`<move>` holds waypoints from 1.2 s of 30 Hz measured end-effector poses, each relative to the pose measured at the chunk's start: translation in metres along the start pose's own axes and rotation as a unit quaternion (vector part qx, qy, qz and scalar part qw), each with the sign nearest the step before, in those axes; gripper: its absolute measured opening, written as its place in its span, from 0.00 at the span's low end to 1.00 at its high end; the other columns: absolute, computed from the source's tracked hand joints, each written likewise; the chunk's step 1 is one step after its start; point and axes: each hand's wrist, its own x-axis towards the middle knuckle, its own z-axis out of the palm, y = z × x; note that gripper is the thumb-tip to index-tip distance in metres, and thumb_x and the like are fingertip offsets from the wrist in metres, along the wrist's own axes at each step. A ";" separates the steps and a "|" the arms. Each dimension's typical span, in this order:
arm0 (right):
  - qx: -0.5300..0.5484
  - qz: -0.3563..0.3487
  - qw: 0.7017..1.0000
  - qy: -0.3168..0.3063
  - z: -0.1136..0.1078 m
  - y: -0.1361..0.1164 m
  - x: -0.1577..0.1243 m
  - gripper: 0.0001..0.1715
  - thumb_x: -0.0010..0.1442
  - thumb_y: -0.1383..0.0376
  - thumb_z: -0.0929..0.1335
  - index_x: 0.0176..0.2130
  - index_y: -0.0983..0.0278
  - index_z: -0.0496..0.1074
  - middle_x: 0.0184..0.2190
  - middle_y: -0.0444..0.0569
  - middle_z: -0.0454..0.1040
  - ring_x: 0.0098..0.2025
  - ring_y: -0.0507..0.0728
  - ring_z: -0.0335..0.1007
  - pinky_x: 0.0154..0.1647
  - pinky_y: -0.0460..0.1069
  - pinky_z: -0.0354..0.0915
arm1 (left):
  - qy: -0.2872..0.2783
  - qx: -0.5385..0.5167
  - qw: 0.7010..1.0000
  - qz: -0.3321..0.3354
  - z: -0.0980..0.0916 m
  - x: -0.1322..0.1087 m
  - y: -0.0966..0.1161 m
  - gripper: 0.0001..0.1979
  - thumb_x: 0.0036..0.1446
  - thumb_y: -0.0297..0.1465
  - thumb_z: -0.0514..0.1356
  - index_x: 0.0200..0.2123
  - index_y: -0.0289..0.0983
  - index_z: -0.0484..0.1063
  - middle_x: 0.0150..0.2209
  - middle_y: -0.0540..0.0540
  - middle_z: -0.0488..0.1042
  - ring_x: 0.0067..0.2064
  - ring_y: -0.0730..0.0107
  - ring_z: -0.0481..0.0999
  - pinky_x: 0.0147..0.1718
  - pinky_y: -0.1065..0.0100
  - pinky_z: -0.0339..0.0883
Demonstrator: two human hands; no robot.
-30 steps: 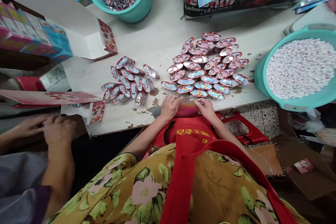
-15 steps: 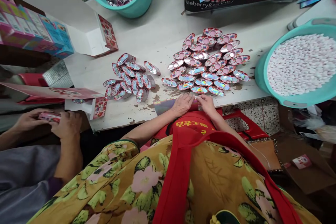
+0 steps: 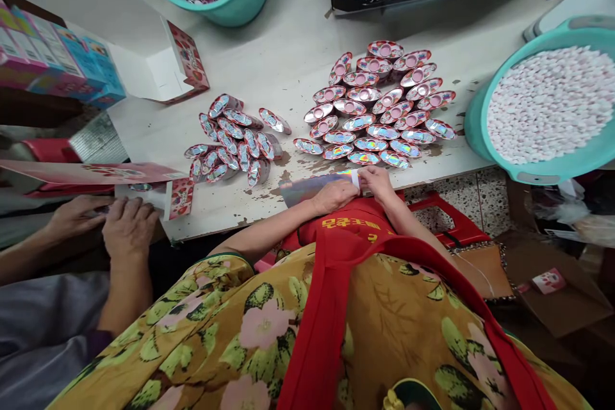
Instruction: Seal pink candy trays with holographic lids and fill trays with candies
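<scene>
Work in hand is at the near edge of the worn white table, where a flat sheet of silvery, iridescent film lies with a narrow white strip at its right end. The left hand rests at that end, fingers curled together; whether they are clamped on the film cannot be told. The right hand is just beside the strip, fingers bunched close; a grip on it cannot be confirmed. The sheet is judged unfinished, most of it lying outstretched left of the hands. Beyond it stands a large group of red-and-silver, oval-faced containers: the farther rows show round pink centres, the nearer rows shiny faces without them. These appear to be two stages, order undetermined. A smaller cluster of similar shiny-faced containers sits to the left. Ample stock is on hand: a teal plastic tub of small white pieces and another teal tub of pink-and-silver round parts.
</scene>
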 end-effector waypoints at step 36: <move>-0.434 -0.162 0.866 0.188 0.002 -0.141 0.092 0.06 0.55 0.62 0.73 0.29 0.63 0.79 0.28 0.52 0.79 0.36 0.62 0.76 0.42 0.53 0.67 | 0.384 0.099 0.846 -0.356 -0.090 0.149 -0.044 0.04 0.63 0.33 0.63 0.36 0.40 0.74 0.47 0.40 0.71 0.57 0.47 0.66 0.55 0.51 0.60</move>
